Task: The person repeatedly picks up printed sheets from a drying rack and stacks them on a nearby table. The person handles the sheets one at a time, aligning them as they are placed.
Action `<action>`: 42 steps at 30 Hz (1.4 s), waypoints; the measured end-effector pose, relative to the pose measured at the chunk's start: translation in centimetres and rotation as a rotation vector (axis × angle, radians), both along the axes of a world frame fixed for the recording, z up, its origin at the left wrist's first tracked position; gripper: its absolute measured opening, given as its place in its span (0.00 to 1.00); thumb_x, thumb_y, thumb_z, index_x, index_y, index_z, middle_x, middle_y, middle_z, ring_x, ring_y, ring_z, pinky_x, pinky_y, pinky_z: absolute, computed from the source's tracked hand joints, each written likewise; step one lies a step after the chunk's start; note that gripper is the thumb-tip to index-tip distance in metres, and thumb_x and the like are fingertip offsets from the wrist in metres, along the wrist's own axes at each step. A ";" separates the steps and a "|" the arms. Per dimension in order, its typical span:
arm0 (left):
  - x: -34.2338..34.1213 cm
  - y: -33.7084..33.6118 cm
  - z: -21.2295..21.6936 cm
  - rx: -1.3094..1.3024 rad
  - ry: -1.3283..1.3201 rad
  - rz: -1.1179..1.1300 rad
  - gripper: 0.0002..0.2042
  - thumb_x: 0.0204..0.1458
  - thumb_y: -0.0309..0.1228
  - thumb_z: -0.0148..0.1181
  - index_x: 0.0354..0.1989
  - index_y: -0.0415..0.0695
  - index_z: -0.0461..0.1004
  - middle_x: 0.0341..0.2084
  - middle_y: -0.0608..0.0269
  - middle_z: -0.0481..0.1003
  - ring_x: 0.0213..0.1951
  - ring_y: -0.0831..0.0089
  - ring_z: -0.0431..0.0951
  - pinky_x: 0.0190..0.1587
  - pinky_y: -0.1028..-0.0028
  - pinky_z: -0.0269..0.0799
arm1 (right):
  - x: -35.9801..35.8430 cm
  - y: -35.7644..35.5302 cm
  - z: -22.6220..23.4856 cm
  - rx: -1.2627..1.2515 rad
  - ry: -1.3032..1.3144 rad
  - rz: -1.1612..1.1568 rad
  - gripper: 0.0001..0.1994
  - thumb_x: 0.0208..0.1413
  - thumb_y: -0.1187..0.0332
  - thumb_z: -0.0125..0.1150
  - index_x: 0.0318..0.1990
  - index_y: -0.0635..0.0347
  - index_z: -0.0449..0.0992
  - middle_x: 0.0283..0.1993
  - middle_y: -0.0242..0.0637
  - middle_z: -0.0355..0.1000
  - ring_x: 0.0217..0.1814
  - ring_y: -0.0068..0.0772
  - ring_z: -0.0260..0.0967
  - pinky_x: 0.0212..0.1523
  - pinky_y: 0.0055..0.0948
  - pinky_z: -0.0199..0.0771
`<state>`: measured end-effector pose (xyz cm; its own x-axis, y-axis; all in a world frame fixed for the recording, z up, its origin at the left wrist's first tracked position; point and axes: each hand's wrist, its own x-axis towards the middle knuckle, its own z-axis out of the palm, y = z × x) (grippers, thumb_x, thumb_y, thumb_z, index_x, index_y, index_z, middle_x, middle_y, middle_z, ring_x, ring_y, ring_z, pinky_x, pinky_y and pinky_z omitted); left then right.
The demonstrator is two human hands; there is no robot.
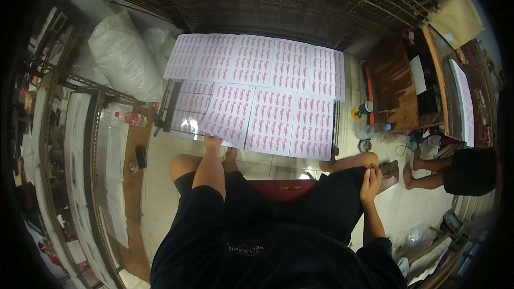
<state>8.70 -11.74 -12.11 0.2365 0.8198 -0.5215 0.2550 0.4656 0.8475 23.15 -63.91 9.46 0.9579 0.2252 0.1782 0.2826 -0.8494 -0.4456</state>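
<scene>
At the near edge of the wire rack (170, 120), left of centre in the front row, here's the tilted printed sheet (227, 111), white with rows of pink-red marks, and the left hand (212, 142) has its near edge pinched between thumb and fingers! To its right lie two more front-row sheets (292, 123), and behind them a back row of five (254, 60) runs across the rack. Over to the right hand (370, 181): fingers extended, slightly apart, resting on the dark shorts (342, 187) at the knee. Between the thighs shows a red seat (281, 190). Out left, a bulging plastic sack (123, 53) and a red-capped bottle (135, 119); far right, a co-worker's bare legs (428, 174) beside a wooden cabinet (396, 85).
</scene>
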 end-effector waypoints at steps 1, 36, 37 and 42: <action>0.0 0.0 0.0 -0.002 -0.013 0.016 0.18 0.44 0.10 0.42 0.45 0.36 0.62 0.37 0.49 0.66 0.38 0.56 0.73 0.37 0.56 0.78 | 0.0 0.1 0.1 -0.001 0.004 0.003 0.15 0.59 0.62 0.42 0.42 0.61 0.74 0.49 0.46 0.64 0.53 0.47 0.59 0.55 0.41 0.55; 3.4 -19.3 23.3 0.321 -0.281 -1.405 0.28 0.47 0.30 0.63 0.57 0.41 0.60 0.47 0.59 0.70 0.48 0.70 0.69 0.52 0.70 0.63 | -0.4 -1.7 -0.4 0.156 -0.062 -0.058 0.13 0.54 0.60 0.51 0.41 0.57 0.75 0.46 0.44 0.68 0.52 0.46 0.61 0.53 0.39 0.57; 2.6 -20.5 23.1 0.255 -0.391 -1.462 0.28 0.48 0.32 0.63 0.58 0.42 0.60 0.49 0.57 0.69 0.50 0.69 0.69 0.53 0.70 0.63 | -0.3 -1.7 -0.8 0.188 -0.081 -0.073 0.13 0.53 0.62 0.53 0.41 0.60 0.75 0.45 0.45 0.68 0.49 0.47 0.63 0.52 0.39 0.60; 0.5 -18.9 13.0 0.673 0.128 -1.780 0.31 0.47 0.39 0.63 0.58 0.41 0.59 0.44 0.52 0.72 0.47 0.63 0.72 0.47 0.68 0.69 | 1.5 -1.9 0.0 0.706 -0.026 -0.283 0.15 0.53 0.69 0.57 0.48 0.63 0.69 0.44 0.40 0.69 0.43 0.30 0.68 0.43 0.26 0.66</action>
<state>9.18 -30.63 0.90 0.9046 -0.2497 -0.3455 0.0649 -0.7203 0.6906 24.68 -65.80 9.44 0.9555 -0.2047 0.2123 0.1142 -0.4070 -0.9063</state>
